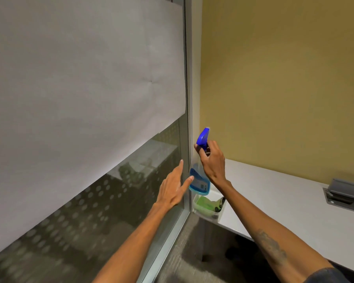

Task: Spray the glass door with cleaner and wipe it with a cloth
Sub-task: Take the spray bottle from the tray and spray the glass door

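The glass door fills the left side, its upper part covered by a large white paper sheet and its lower part bare with a dotted frosted band. My right hand is shut on the neck of a blue spray bottle, held in the air by the door's metal frame. Its blue trigger head points up and left. My left hand is open with fingers spread, one fingertip touching the bottle's base. A green cloth lies in a clear tub on the desk.
A white desk runs along the yellow wall at right. The clear plastic tub stands at its near left corner, just below the bottle. A grey cable hatch sits open at the desk's far right. Grey carpet lies under the desk.
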Demonstrator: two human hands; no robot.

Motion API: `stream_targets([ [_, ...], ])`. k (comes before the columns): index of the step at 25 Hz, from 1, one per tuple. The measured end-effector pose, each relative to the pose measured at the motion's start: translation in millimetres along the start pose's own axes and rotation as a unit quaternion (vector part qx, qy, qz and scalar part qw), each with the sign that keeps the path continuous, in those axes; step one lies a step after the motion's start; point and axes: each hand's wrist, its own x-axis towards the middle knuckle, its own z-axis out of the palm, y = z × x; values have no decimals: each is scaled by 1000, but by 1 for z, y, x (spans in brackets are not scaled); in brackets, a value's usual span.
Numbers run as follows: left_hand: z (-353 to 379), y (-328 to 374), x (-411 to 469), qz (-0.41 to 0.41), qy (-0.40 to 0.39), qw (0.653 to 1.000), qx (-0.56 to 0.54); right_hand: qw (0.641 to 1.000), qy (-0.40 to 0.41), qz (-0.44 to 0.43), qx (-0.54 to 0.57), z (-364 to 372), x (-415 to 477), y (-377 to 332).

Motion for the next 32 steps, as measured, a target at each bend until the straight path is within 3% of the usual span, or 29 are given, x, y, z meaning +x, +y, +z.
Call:
stream_targets([
  [9,-86,18,-161,8,161,984,-73,992,-36,-92,80,0,-107,-183],
  [15,-139,21,-256,15,309,943,-125,975,-82,-139,150,-6,-175,-286],
  [18,-160,27,-301,-23,363,923,-128,961,-126,-161,187,-15,-212,-331],
  [32,-253,60,-546,-105,524,845,22,906,-223,-163,321,-63,-395,-509],
])
